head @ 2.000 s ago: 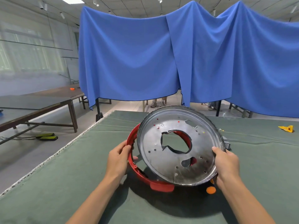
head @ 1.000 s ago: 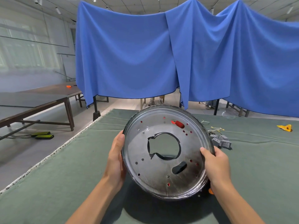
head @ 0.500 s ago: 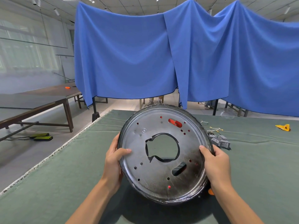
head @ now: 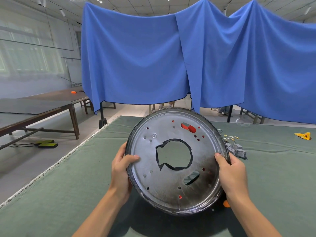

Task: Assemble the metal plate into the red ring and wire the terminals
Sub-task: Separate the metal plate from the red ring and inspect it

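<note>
A blue cloth (head: 188,62) hangs across the back of the room, above a table covered in green felt (head: 68,177). A long wooden table (head: 42,106) stands off to the left with a small orange thing on it.

Over the green table, tilted up toward the camera, is the round metal plate (head: 171,185), held clear of the felt. It has a large ragged-edged hole in the middle and many small holes. The red ring (head: 188,127) shows only as red through a slot near the top and through some of the small holes, so it lies right behind the plate.

The left hand (head: 120,170) grips the plate's left rim, thumb curled onto the front face and fingers behind. The right hand (head: 231,171) grips the right rim the same way, thumb on the front.

Beyond the plate on the right lie small grey terminals (head: 237,149) with thin yellow wires (head: 230,136). A yellow scrap (head: 303,135) lies near the far right edge.
</note>
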Demonstrator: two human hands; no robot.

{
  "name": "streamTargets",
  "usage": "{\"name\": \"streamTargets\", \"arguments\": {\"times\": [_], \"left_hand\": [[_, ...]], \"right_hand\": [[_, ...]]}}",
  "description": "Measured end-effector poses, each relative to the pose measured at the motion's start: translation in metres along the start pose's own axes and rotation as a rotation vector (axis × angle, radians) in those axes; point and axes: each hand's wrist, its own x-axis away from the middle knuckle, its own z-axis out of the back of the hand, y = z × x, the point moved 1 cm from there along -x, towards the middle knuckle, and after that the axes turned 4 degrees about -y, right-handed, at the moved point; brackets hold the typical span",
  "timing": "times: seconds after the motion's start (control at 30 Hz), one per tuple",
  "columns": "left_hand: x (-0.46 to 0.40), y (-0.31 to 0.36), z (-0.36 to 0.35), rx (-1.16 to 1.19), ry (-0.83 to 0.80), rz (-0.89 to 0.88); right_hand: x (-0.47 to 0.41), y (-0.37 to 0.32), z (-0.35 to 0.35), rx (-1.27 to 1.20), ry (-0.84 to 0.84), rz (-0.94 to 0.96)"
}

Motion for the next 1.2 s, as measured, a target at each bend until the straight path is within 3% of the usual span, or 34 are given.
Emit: {"name": "streamTargets", "arguments": {"times": [0.5, 0.83, 1.2], "left_hand": [[0.001, 0.003, 0.002, -0.055, 0.020, 0.007], [0.001, 0.008, 0.003, -0.096, 0.003, 0.013], [0.000, 0.012, 0.007, -0.139, 0.069, -0.025]], "right_hand": [[0.002, -0.009, 0.001, -0.057, -0.099, -0.089], [0.003, -0.007, 0.000, -0.172, -0.097, -0.016], [0.003, -0.005, -0.005, -0.137, -0.087, 0.075]]}}
